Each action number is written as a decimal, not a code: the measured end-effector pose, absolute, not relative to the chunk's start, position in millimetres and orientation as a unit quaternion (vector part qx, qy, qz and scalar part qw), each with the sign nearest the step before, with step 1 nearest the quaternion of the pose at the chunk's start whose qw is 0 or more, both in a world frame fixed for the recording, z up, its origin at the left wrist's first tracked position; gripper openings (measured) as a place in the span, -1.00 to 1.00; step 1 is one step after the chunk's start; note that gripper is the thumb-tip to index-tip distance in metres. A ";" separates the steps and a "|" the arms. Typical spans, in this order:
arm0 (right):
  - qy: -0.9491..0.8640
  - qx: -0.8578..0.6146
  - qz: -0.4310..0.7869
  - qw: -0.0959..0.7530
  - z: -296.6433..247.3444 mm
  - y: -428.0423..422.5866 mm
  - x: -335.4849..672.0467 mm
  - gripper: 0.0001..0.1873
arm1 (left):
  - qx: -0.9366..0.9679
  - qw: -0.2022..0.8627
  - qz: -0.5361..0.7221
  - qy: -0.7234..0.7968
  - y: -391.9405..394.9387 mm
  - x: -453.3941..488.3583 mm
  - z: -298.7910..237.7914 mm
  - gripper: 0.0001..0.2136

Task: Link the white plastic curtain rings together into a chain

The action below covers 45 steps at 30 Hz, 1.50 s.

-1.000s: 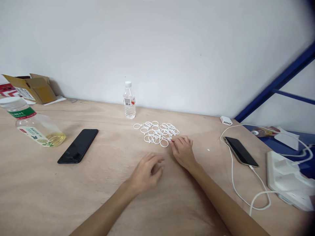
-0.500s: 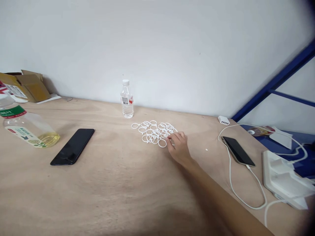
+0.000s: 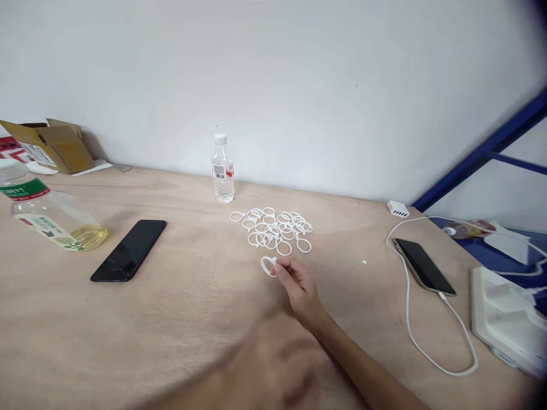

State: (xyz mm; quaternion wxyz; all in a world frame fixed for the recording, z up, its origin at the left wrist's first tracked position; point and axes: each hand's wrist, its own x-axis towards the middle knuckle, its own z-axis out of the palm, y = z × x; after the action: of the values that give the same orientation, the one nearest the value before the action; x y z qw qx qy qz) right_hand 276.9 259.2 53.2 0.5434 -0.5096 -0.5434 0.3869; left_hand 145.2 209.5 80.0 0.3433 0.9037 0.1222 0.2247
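My right hand (image 3: 301, 290) pinches a white plastic ring (image 3: 262, 266) between thumb and fingers, lifted just in front of a loose heap of rings. That heap of white rings (image 3: 272, 230) lies on the wooden table, some overlapping and some flat at its edges. Each ring seems to carry a small tab. Low in the picture my left hand (image 3: 273, 364) and forearm are smeared by motion, nearer to me than the right hand. Its fingers cannot be made out.
Behind the heap stands a water bottle (image 3: 223, 176). To the left are a black phone (image 3: 129, 250), an oil bottle (image 3: 60, 222) and a cardboard box (image 3: 64, 148). On the right lie a charging phone (image 3: 423, 266), its white cable (image 3: 408, 307), a white device (image 3: 504, 319) and a small white block (image 3: 397, 209).
My right hand has drawn back from the heap toward me with one ring in its fingers. My left hand has come into view from below. The view has shifted slightly.
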 end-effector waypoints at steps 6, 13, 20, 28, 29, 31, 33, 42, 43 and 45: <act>-0.515 -0.461 0.539 0.481 58.1 259.5 283.4 -0.71 | 0.822 0.163 0.367 0.404 286.9 113.1 57.1 -0.78; -0.572 -0.458 0.562 0.385 59.4 257.7 277.8 -0.71 | 0.885 0.033 0.318 0.339 297.8 106.6 41.7 -0.73; -0.645 -0.417 0.511 0.385 64.0 256.9 275.4 -0.59 | 0.870 0.196 0.267 0.366 303.8 108.1 44.8 -0.67; -0.674 -0.491 0.296 0.467 50.9 257.3 276.7 -0.72 | 0.848 0.199 0.287 0.398 304.9 105.6 46.0 -0.70; -0.671 -0.522 0.230 0.475 48.4 260.5 280.7 -0.74 | 0.850 0.189 0.287 0.400 304.8 105.1 45.1 -0.71; -0.672 -0.583 0.087 0.448 43.4 268.2 290.3 -0.79 | 0.846 0.182 0.289 0.409 304.6 104.8 44.6 -0.71; -0.679 -0.631 -0.001 0.374 39.5 275.1 298.7 -0.73 | 0.830 0.207 0.289 0.430 304.6 105.2 46.3 -0.71; -0.699 -0.664 0.023 0.265 37.9 277.3 300.6 -0.80 | 0.717 0.393 0.290 0.497 307.4 108.2 53.8 -0.83; -0.703 -0.648 0.041 0.290 38.3 276.3 300.5 -0.80 | 0.713 0.396 0.292 0.499 307.8 108.1 53.0 -0.87; -0.709 -0.608 0.075 0.348 39.8 273.7 300.6 -0.82 | 0.715 0.397 0.290 0.498 308.3 107.3 51.9 -0.95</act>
State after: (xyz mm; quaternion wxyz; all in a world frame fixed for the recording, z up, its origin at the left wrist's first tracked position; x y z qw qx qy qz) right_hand 300.6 273.7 39.8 0.3484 -0.6080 -0.7094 0.0752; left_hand 107.3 308.3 51.9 0.3968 0.7146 0.4976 0.2903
